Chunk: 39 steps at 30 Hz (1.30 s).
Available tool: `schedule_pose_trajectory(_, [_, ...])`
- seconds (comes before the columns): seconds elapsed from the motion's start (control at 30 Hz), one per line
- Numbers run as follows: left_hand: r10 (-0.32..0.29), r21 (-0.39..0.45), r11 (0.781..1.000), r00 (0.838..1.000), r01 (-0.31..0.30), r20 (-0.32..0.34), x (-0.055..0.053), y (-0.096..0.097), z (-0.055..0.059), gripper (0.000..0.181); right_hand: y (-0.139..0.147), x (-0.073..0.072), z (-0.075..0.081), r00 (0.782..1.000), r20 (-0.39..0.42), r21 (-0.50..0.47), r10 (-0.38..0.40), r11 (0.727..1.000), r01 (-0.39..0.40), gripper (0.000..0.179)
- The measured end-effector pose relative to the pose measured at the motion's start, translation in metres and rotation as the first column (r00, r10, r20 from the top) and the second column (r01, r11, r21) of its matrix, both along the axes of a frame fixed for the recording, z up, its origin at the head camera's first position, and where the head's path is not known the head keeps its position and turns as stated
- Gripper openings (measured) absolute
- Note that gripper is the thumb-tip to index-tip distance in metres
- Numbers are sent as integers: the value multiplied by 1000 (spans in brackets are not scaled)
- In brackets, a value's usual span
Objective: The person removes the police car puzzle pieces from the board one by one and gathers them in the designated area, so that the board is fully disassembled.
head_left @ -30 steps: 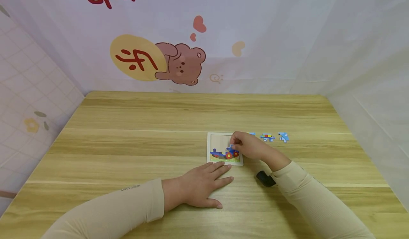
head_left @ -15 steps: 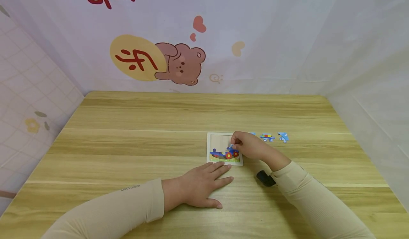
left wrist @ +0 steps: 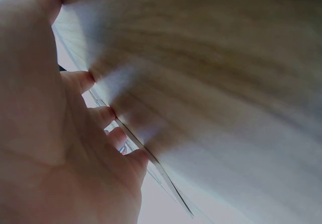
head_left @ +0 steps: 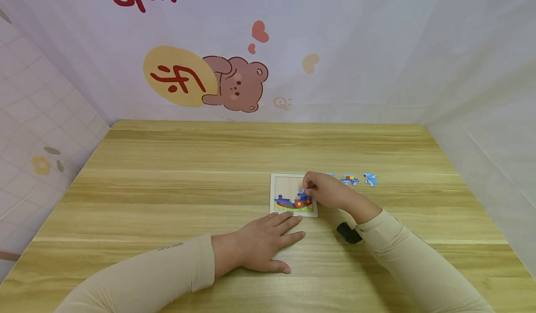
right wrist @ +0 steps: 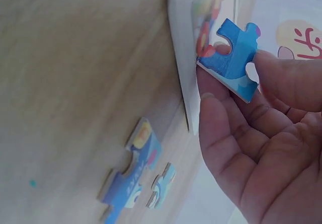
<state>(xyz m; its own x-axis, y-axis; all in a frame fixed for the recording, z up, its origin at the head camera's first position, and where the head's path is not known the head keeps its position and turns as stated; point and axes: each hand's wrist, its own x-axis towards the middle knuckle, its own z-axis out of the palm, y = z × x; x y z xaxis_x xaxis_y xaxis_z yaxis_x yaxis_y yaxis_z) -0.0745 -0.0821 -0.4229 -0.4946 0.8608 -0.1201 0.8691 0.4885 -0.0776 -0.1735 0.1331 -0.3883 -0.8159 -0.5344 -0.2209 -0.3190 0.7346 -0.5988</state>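
Note:
A square puzzle tray (head_left: 272,194) with a pale rim lies on the table, its lower part filled with joined pieces showing a red and blue picture. My right hand (head_left: 331,192) pinches a blue puzzle piece (right wrist: 236,58) between thumb and fingers over the tray's right side. In the right wrist view that piece stands tilted, with one corner close to the joined pieces; whether it touches them I cannot tell. My left hand (head_left: 265,243) lies spread with straight fingers, its fingertips on the tray's near edge, as the left wrist view also shows along the tray edge (left wrist: 168,181).
Loose puzzle pieces lie right of the tray: one with red and yellow blocks (head_left: 349,179), a light blue one (head_left: 370,179), and another (head_left: 331,175) partly hidden behind my right hand. A black object (head_left: 348,233) sits at the right wrist. A white curtain (head_left: 356,85) backs the table.

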Motion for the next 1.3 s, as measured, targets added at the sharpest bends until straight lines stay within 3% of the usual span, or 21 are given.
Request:
schedule_pose_trajectory(0.2, [0, -8, 1000, 1000, 0, 6, 1, -1, 0, 75, 5, 3, 6, 999, -42, -15, -13, 1000, 12, 6])
schedule_pose_trajectory(0.53, [12, -19, 1000, 999, -12, 34, 1, -2, -1, 75, 33, 4, 20, 998, -38, -68, -58, 996, 56, 5])
schedule_pose_trajectory(0.77, [5, -14, 1000, 1000, -4, 19, 1, -2, -1, 75, 65, -3, 20, 994, 8, -111, -113, 987, 114, 7])
schedule_pose_trajectory(1.3, [3, -15, 1000, 1000, -3, 15, 2, -3, -1, 75, 118, -7, 12, 986, 18, -65, -166, 984, 167, 13])
